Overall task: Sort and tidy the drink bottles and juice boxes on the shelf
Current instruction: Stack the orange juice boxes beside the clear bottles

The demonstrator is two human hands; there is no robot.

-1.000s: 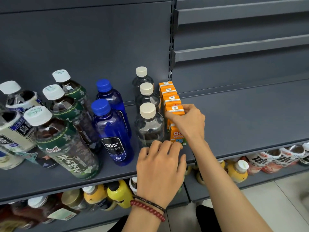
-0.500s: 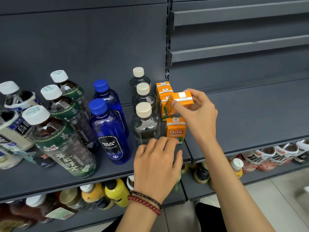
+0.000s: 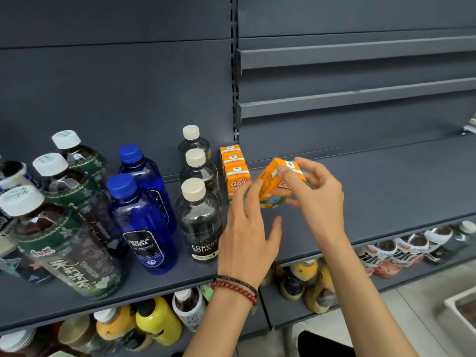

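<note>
Grey steel shelving fills my feed, with a dark back panel (image 3: 116, 86) behind and two bare rails (image 3: 360, 55) high on the right. At working height the shelf (image 3: 386, 191) carries its drinks on the left half. Furthest left are white-label bottles (image 3: 10, 181), cut by the frame edge. Next come three tea bottles (image 3: 67, 243) in green wraps with white caps, then two blue bottles (image 3: 144, 222). Right of those, three clear bottles (image 3: 199, 215) with cream caps stand in a straight file running to the back. Just right of that file, three orange boxes (image 3: 235, 179) stand in their own file, the far one against the panel.

I see the right hand (image 3: 322, 199) gripping a fourth box (image 3: 270, 186) above the shelf, just right of the file. This box is tilted, its top turned up and to the right. The thumb lies across its near face by the top and the fingers curl round the far side. The left hand (image 3: 247, 235) reaches up with fingers nearly straight and thumb spread wide. Its fingertips (image 3: 251, 188) sit at the box's lower left edge, in front of the nearest standing box; I cannot tell whether they press on it. Two bracelets (image 3: 237, 288) circle the left wrist, one of red beads. Below, the lower shelf (image 3: 280, 310) holds yellow bottles (image 3: 157, 323) among others.
</note>
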